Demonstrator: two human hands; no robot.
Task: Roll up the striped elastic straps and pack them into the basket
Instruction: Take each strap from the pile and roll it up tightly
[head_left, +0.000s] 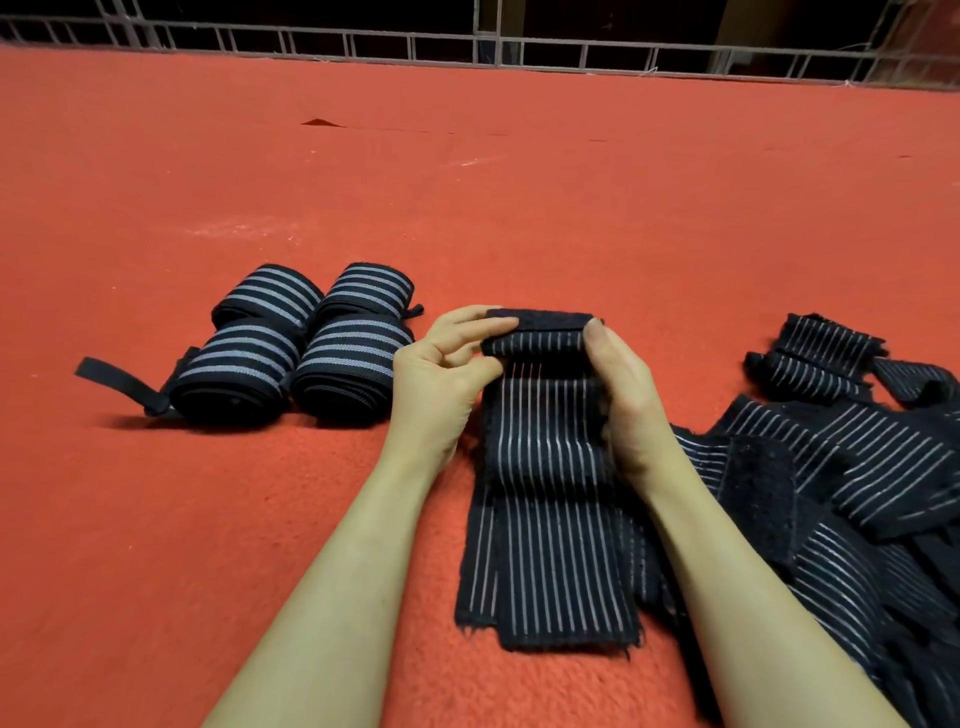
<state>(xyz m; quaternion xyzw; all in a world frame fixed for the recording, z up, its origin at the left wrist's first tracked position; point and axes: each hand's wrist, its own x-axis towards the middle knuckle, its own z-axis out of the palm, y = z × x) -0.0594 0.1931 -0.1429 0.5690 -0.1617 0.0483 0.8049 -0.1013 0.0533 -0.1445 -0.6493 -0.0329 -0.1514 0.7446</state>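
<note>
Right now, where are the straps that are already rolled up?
In the head view, the four rolled straps sit together on the red carpet, on the left side, just beside the left hand.

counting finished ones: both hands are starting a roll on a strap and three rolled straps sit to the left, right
Not quite: the head view shows four rolled straps on the left, not three. Both the left hand and right hand do grip the strap at its far end.
</note>
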